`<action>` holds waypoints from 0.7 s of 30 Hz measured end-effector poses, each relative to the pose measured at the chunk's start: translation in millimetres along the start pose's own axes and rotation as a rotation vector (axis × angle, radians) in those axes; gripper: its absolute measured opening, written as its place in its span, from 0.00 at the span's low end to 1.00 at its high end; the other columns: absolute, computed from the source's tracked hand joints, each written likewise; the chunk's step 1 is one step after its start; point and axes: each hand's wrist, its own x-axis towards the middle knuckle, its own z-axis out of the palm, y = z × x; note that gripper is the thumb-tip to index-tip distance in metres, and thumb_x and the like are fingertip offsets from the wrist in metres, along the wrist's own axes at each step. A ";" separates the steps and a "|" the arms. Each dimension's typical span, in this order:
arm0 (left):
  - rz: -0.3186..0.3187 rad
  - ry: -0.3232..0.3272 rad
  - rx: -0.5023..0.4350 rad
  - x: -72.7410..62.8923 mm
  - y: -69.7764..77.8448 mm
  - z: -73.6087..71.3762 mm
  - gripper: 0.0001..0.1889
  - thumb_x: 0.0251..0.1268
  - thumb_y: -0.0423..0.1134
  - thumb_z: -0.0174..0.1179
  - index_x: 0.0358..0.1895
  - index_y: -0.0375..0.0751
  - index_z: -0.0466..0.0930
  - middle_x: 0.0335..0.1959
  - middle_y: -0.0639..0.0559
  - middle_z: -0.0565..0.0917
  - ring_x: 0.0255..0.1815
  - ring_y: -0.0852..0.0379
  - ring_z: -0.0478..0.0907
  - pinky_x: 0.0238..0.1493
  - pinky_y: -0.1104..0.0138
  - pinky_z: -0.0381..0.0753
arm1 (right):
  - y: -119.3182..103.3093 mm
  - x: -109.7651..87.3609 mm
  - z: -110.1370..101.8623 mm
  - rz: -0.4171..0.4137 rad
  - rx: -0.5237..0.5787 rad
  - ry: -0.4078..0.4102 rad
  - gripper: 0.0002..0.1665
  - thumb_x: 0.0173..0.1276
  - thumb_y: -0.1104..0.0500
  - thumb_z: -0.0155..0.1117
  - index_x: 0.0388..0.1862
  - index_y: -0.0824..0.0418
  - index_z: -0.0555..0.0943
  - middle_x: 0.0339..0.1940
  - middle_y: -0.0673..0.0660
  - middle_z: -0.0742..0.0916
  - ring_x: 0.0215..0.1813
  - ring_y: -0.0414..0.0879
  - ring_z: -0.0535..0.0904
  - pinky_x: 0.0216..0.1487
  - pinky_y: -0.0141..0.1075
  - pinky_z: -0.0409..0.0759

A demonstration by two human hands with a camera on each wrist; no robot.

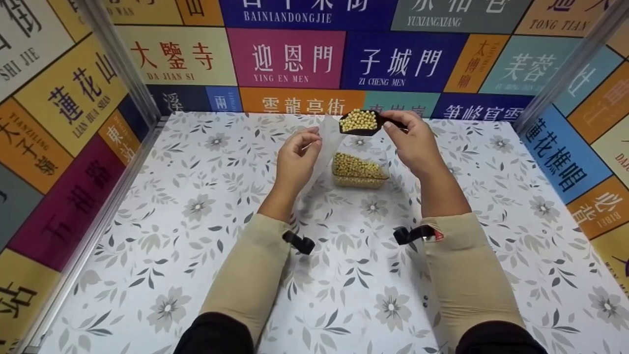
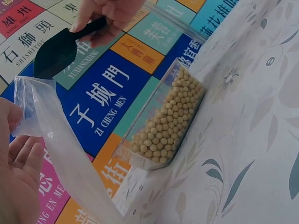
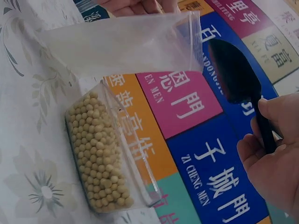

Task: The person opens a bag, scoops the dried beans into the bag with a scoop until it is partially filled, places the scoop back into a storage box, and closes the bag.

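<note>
My right hand grips the handle of a black scoop heaped with round yellow soybeans. In the left wrist view the scoop has its tip right at the mouth of a clear zip bag. My left hand pinches that bag near its top edge, and the bag hangs down with its mouth upward. Below the scoop, a clear plastic box stands on the table, partly filled with soybeans that slope higher toward one side.
A white tablecloth with grey flowers and leaves covers the table. Colourful panels with large characters stand behind it and along both sides, with metal posts at the corners. Black straps hang from both sleeves.
</note>
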 end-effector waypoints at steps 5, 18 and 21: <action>0.015 -0.012 0.008 -0.9 -0.4 -1.4 0.05 0.76 0.36 0.65 0.45 0.39 0.88 0.64 0.47 0.87 0.65 0.54 0.85 0.67 0.65 0.85 | -21.7 5.1 4.5 -0.043 -0.191 -0.076 0.21 0.86 0.52 0.55 0.71 0.54 0.81 0.69 0.56 0.76 0.66 0.47 0.77 0.68 0.40 0.78; 0.039 -0.001 0.017 -0.3 1.7 -1.0 0.06 0.77 0.36 0.64 0.46 0.38 0.87 0.65 0.46 0.86 0.67 0.55 0.84 0.69 0.64 0.84 | -67.9 6.9 12.3 -0.148 -0.615 -0.115 0.20 0.86 0.54 0.56 0.70 0.54 0.83 0.66 0.58 0.78 0.71 0.56 0.68 0.72 0.53 0.71; 0.050 0.005 0.018 0.5 2.2 -2.0 0.06 0.78 0.36 0.64 0.47 0.37 0.87 0.64 0.46 0.86 0.67 0.54 0.84 0.69 0.65 0.84 | -70.8 6.3 12.2 -0.173 -0.635 -0.102 0.20 0.86 0.55 0.56 0.70 0.55 0.83 0.65 0.58 0.78 0.71 0.57 0.68 0.72 0.53 0.70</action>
